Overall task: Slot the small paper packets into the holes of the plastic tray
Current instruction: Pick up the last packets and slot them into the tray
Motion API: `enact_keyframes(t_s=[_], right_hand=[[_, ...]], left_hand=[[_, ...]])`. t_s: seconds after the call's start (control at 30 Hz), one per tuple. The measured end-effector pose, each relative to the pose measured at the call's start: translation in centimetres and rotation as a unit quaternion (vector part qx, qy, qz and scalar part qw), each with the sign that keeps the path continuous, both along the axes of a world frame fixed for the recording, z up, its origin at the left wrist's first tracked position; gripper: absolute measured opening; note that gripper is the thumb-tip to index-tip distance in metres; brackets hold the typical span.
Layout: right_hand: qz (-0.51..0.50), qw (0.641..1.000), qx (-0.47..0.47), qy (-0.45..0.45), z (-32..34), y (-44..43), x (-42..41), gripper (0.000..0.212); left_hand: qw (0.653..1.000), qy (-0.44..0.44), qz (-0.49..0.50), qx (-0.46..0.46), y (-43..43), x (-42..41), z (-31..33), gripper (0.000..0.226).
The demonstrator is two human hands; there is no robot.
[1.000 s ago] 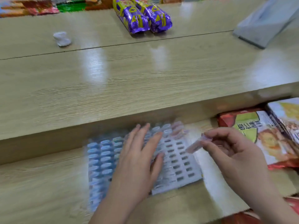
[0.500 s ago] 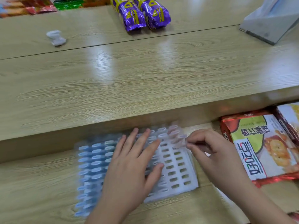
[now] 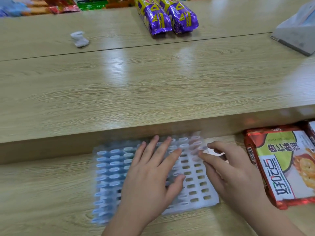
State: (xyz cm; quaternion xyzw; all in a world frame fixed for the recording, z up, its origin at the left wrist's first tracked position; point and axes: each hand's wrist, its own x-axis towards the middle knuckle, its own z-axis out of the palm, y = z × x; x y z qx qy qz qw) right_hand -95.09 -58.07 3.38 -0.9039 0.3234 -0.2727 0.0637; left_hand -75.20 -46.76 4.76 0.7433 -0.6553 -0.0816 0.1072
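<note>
A white plastic tray (image 3: pixel 196 193) full of rows of small holes lies on the lower wooden ledge. Blue packets (image 3: pixel 109 169) fill its left columns; pinkish ones (image 3: pixel 196 142) stand in its far right corner. My left hand (image 3: pixel 153 181) lies flat on the tray's middle, fingers spread and straight, covering several rows. My right hand (image 3: pixel 228 172) is at the tray's right edge, thumb and forefinger pinching a small pale packet (image 3: pixel 208 151) right at the holes near the pink ones. The near right holes are open.
A red and green cracker pack (image 3: pixel 281 164) lies right of the tray, close to my right hand. On the raised table behind are two purple snack packs (image 3: pixel 167 16), a crumpled white wrapper (image 3: pixel 79 39), a grey box (image 3: pixel 296 34) and colourful packets (image 3: pixel 59 5) at the far edge.
My right hand brought the packet leftward from beside the tray to its far right holes. My left hand has stayed flat on the tray.
</note>
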Motion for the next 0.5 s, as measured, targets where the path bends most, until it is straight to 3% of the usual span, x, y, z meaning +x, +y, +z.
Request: enact_keyframes(t_s=[0.23,0.33,0.43,0.5], right_hand=[[0.037,0.995,-0.038,0.081,0.7,0.1,0.4,0.027],[0.016,0.998,-0.013,0.055,2.3,1.1,0.8,0.028],[0.005,0.994,0.097,-0.041,6.2,4.0,1.7,0.026],[0.015,0.971,0.208,-0.113,9.4,7.2,2.7,0.026]], left_hand=[[0.999,0.004,0.003,-0.038,0.0,-0.1,-0.4,0.051],[0.988,0.117,0.031,-0.098,0.6,0.2,0.1,0.047],[0.956,0.215,0.103,-0.173,3.1,1.0,2.8,0.04],[0.938,0.244,0.15,-0.197,6.2,1.2,5.8,0.039]])
